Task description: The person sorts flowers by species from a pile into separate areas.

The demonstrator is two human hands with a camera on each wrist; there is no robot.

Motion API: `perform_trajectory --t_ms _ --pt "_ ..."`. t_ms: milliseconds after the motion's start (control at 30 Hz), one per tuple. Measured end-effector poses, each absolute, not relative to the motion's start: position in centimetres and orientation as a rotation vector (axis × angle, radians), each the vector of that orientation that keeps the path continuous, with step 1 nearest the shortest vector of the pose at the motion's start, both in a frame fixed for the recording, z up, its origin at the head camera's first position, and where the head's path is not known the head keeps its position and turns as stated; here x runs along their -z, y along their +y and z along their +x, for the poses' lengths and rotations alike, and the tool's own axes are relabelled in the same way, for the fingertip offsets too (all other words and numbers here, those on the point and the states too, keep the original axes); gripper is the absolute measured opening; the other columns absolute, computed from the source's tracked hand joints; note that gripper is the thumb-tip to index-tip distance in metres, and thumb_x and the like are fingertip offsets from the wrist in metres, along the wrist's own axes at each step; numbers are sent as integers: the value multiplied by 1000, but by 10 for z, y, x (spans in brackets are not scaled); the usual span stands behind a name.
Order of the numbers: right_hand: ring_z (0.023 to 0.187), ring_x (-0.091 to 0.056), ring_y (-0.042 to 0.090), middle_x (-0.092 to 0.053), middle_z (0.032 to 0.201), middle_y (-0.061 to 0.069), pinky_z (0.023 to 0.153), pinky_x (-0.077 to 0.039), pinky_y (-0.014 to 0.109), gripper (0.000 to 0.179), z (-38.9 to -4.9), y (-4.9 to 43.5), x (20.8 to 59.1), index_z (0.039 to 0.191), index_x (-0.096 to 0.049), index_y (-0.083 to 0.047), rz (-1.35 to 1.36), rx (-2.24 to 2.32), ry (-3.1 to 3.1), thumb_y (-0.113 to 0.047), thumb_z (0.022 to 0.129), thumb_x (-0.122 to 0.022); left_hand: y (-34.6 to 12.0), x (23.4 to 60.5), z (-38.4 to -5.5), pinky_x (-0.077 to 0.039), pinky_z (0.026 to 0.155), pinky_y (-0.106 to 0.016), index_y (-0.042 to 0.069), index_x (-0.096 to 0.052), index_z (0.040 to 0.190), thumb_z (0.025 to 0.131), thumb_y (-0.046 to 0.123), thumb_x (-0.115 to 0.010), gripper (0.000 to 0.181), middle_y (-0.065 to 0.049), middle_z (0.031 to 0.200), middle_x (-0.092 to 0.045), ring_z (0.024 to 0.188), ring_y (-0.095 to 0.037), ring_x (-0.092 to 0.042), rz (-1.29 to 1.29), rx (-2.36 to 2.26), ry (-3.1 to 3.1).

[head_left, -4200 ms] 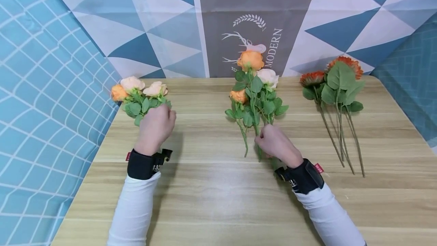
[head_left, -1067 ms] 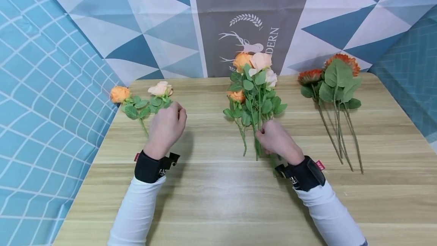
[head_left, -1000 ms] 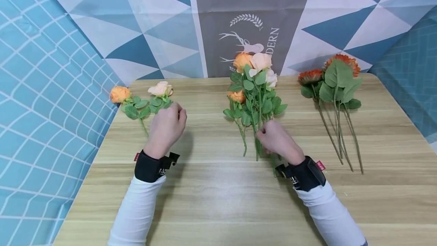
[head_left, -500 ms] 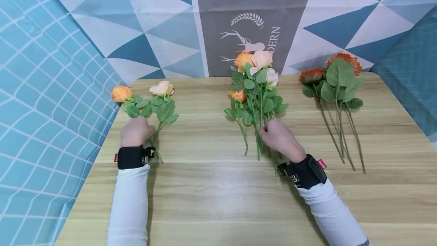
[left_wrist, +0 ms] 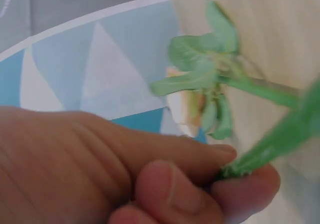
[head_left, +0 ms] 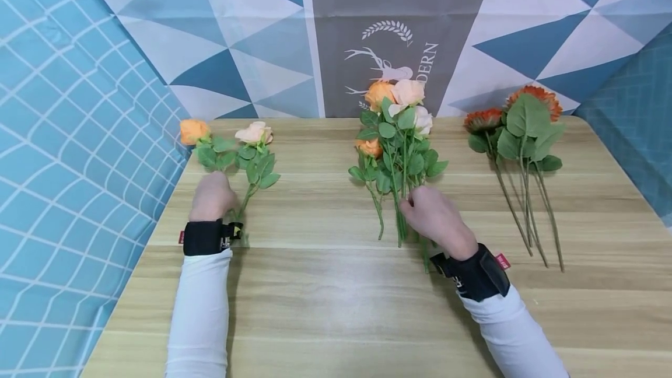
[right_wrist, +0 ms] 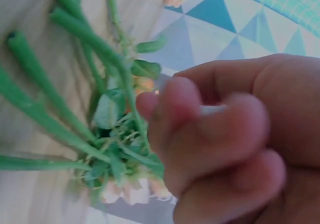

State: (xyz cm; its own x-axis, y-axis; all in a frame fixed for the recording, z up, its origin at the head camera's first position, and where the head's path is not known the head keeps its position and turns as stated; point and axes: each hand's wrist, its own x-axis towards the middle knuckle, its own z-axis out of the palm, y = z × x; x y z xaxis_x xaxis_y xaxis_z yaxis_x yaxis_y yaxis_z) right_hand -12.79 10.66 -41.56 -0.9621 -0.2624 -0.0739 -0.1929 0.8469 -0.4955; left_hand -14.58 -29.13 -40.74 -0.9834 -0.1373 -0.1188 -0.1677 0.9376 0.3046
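My left hand (head_left: pixel 212 196) pinches a stem (left_wrist: pixel 280 139) between thumb and fingertips. It leads to an orange rose (head_left: pixel 194 132) at the table's far left, its head raised slightly. Just right of that hand lies a peach rose (head_left: pixel 254 133) with leafy green stem. In the middle, a bunch of orange, peach and white roses (head_left: pixel 408 93) lies with heads toward the back edge. My right hand (head_left: pixel 433 217) is over the lower stems of this bunch, fingers loosely curled. In the right wrist view, several green stems (right_wrist: pixel 55 124) lie beside those fingers, and none shows between them.
At the right lie several orange-red flowers (head_left: pixel 535 98) with big leaves and long bare stems, pointing toward the front. The wood-grain table (head_left: pixel 336 308) ends at a patterned cloth backdrop (head_left: pixel 262 34). A blue gridded cloth (head_left: pixel 68 162) rises along the left side.
One peach rose has gone from the left group to the middle bunch. My left hand has moved left from the remaining peach rose to the orange one, raising it slightly. The right hand barely moved.
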Motion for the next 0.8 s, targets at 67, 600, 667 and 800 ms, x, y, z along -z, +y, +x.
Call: perform_trajectory --t_ms 67,600,667,800 --pt "36 -36 14 -33 47 -3 36 -28 27 38 -125 105 411 56 -39 -14 -395 751 2921 -21 92 -48 -290 402 -144 -47 48 -45 -9 -54 65 68 -6 -46 9 -33 75 -56 61 -36 -53 -201 -490 3061" --pt "41 -40 8 -52 54 -4 38 -33 27 14 -97 83 385 94 -66 -12 -841 1120 2870 -21 91 -56 -203 363 -126 -45 44 -32 -1 -56 89 98 11 -38 23 -15 76 -68 56 -17 -57 311 -1259 3094" --pt "41 -40 8 -52 54 -6 38 -34 27 18 -93 79 384 99 -66 -11 -862 1137 2856 -23 91 -56 -185 363 -122 -46 44 -30 0 -55 95 98 12 -41 19 -13 79 -69 58 -15 -57 438 -1390 3023" --pt "42 -41 7 -52 55 -6 39 -36 27 24 -88 72 381 103 -66 -8 -914 1124 2837 -26 91 -57 -154 365 -113 -44 46 -29 2 -55 99 98 10 -42 16 -11 84 -69 61 -16 -56 668 -1551 2856"
